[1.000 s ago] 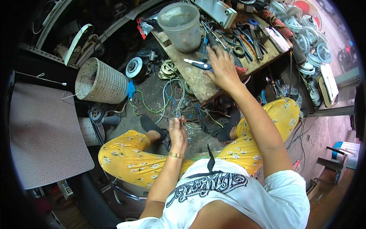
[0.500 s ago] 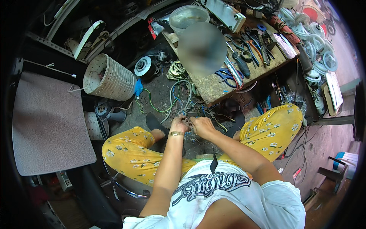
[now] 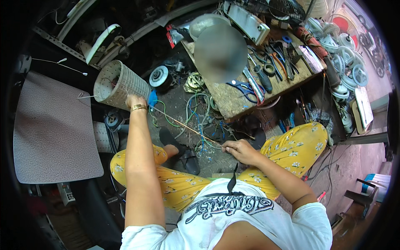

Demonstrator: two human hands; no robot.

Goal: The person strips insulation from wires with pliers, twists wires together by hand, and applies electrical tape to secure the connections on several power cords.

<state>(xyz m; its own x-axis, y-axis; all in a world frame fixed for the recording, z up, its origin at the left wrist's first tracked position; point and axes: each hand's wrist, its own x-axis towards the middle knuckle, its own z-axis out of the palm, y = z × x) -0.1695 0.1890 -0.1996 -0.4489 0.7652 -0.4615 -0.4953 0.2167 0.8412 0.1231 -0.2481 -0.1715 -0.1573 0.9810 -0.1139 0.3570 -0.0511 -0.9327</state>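
Note:
A thin copper-coloured wire [image 3: 186, 126] is stretched across the floor space between my hands, with a paler length toward its left end. At the lower right end, my right hand [image 3: 241, 151] is closed in a pinch on it. My left hand [image 3: 135, 101] is closed at the other end, against the side of the white perforated basket [image 3: 123, 85]; its fingertips are partly hidden. Below the wire lie loose green, grey and blue electrical wires [image 3: 200, 114] and small blue scraps. Beside my left hand is a blue plastic piece [image 3: 152, 98].
A low wooden bench [image 3: 231, 102] at the upper right bears scissors [image 3: 243, 88], screwdrivers, pliers and tape. A round motor part [image 3: 159, 76] sits on the floor near the basket. At left is a grey chair [image 3: 58, 129]; white plastic pulley-like parts [image 3: 345, 54] are piled at far right.
My hands were close together over the wires. The left has swung far out to the left and up, the right slightly right and down, leaving the copper-coloured wire taut between them.

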